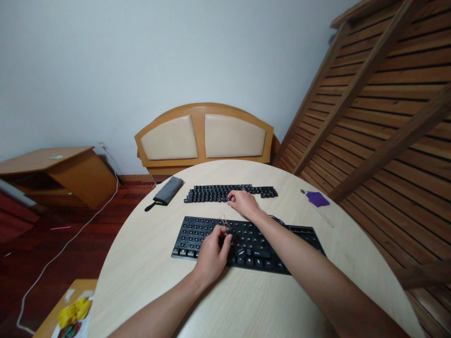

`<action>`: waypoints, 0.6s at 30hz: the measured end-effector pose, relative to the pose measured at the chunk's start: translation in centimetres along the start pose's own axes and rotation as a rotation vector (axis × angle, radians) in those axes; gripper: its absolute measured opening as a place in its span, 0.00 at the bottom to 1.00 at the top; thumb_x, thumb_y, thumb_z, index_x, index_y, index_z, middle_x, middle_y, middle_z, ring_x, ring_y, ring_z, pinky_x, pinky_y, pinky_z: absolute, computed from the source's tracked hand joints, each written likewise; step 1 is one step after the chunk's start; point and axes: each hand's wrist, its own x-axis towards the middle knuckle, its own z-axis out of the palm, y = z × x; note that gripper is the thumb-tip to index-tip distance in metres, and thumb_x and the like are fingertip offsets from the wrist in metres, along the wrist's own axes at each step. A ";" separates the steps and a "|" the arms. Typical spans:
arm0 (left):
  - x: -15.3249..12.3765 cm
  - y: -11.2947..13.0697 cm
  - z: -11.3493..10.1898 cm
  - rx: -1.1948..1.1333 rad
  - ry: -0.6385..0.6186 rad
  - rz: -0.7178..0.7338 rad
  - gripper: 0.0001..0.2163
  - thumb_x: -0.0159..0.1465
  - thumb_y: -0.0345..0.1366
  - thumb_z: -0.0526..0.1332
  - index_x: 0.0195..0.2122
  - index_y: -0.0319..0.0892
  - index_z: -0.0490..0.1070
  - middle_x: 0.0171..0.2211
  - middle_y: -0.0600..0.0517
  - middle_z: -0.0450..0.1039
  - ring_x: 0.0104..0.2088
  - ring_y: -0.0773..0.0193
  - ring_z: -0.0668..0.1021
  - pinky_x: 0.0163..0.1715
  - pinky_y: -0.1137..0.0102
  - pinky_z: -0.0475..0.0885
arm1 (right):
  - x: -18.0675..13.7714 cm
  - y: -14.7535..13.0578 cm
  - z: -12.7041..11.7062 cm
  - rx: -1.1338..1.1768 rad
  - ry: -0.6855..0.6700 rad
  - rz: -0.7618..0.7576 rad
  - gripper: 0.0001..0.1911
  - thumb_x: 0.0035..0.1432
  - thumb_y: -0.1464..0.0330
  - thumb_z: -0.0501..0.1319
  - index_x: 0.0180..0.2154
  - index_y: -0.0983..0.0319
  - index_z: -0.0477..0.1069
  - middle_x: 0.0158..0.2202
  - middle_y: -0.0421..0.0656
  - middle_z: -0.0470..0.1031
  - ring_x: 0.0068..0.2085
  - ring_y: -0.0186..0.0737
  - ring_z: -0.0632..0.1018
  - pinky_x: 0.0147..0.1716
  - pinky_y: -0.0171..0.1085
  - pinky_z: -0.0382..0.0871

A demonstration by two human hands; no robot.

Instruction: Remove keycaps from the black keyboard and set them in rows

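A black keyboard (190,230) lies across the near middle of the round table, most of its upper rows bare of caps and a few caps left along the bottom row. My left hand (213,251) is closed over it, gripping a wire keycap puller (224,220) whose thin metal prongs stick out past the fingers. Beyond the keyboard, black keycaps (207,192) are laid out in rows. At the front of these rows my right hand (244,204) pinches a keycap (229,200), mostly hidden by the fingertips.
A grey pouch (169,190) rests at the table's (141,263) left. On the right are a purple cloth (317,199) and a thin metal wire (326,219). Slatted wooden panels (373,117) lean close by the right edge. A white cable (70,239) crosses the floor.
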 end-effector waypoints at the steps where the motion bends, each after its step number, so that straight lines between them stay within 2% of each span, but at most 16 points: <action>1: 0.0 0.0 0.0 0.001 -0.002 0.000 0.04 0.69 0.36 0.54 0.38 0.43 0.65 0.34 0.51 0.73 0.35 0.59 0.74 0.38 0.68 0.65 | 0.0 0.0 0.0 0.000 -0.001 0.000 0.10 0.58 0.64 0.64 0.43 0.55 0.76 0.40 0.39 0.81 0.41 0.39 0.79 0.38 0.33 0.67; 11: 0.0 0.0 0.0 0.020 -0.001 -0.003 0.05 0.69 0.36 0.53 0.38 0.42 0.65 0.34 0.51 0.73 0.35 0.59 0.74 0.38 0.67 0.65 | 0.2 -0.2 0.0 0.015 -0.010 -0.008 0.11 0.58 0.65 0.65 0.44 0.55 0.76 0.39 0.39 0.81 0.41 0.40 0.79 0.38 0.34 0.67; 18: 0.0 0.2 -0.1 0.028 -0.008 -0.010 0.06 0.69 0.37 0.53 0.39 0.42 0.65 0.34 0.50 0.73 0.36 0.59 0.75 0.37 0.67 0.65 | -2.2 -0.5 -2.3 0.033 -0.017 -0.026 0.16 0.55 0.69 0.65 0.47 0.55 0.74 0.39 0.38 0.80 0.42 0.41 0.79 0.37 0.34 0.67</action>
